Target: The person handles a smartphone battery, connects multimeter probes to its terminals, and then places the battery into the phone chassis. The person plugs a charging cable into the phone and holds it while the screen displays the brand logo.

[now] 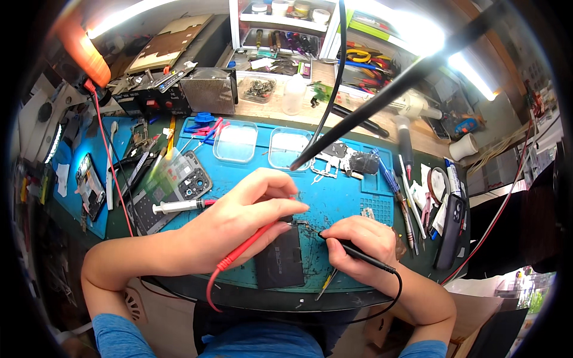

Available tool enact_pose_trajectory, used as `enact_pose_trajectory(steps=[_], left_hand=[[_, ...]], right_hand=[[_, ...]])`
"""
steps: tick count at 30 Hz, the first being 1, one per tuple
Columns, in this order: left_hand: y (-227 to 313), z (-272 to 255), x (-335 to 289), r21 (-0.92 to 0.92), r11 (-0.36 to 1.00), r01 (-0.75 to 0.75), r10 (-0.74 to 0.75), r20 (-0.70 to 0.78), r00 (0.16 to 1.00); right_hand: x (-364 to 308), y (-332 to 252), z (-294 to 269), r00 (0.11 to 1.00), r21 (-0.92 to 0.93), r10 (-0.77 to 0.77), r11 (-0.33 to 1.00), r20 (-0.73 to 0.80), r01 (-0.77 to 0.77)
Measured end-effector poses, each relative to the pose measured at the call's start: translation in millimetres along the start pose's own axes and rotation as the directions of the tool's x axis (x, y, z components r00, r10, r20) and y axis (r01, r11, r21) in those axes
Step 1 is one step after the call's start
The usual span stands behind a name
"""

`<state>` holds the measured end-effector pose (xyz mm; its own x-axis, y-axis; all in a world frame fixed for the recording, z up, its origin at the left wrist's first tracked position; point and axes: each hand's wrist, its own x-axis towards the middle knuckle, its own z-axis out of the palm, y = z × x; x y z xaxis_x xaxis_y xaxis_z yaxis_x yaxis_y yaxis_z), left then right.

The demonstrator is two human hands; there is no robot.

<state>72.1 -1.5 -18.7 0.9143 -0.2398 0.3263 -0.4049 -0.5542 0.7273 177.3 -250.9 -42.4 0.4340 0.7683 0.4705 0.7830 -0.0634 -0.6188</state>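
My left hand [230, 218] is closed around a red test probe [243, 246], whose lead loops down toward the bench edge. In my right hand [364, 238] a black test probe [352, 250] is pinched, its tip pointing left. A flat black phone battery [280, 261] lies on the blue work mat [334, 203] between my hands. The black probe's tip is close to the small connector strip [305, 224] at the battery's upper end; whether it touches I cannot tell. My left fingers hide the red probe's tip.
Left of my hands lie a syringe [179, 206], a phone back cover [194, 179] and an opened phone [89, 188]. Two clear trays [234, 142] and phone parts [363, 163] sit behind. Pens and tools [406, 206] line the right; a dark arm [382, 107] hangs overhead.
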Motion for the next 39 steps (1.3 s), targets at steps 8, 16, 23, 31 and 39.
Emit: enact_pose_trajectory(steps=[8, 16, 23, 31, 39], left_hand=[[-20.1, 1.8, 9.6, -0.331, 0.894, 0.303, -0.282, 0.112, 0.953], [-25.7, 10.0, 8.1, -0.203, 0.966, 0.163, -0.146, 0.098, 0.984], [-23.4, 6.8, 9.2, -0.223, 0.942, 0.252, -0.227, 0.133, 0.965], [-23.1, 4.8, 9.4, -0.208, 0.946, 0.247, -0.219, 0.148, 0.964], [-23.9, 8.4, 12.6, -0.195, 0.961, 0.198, -0.171, 0.146, 0.974]], right_hand=[[-1.3, 2.0, 1.2, 1.000, 0.000, 0.013, 1.000, -0.014, -0.013], [-1.0, 2.5, 2.0, 0.999, 0.006, 0.013, 1.000, -0.031, -0.012], [-0.3, 1.9, 2.8, 0.999, 0.010, 0.018, 1.000, -0.042, -0.018], [-0.9, 2.6, 3.2, 0.999, 0.017, 0.022, 1.000, -0.040, -0.021], [-3.8, 2.4, -0.8, 0.999, 0.004, 0.043, 0.999, -0.029, -0.043]])
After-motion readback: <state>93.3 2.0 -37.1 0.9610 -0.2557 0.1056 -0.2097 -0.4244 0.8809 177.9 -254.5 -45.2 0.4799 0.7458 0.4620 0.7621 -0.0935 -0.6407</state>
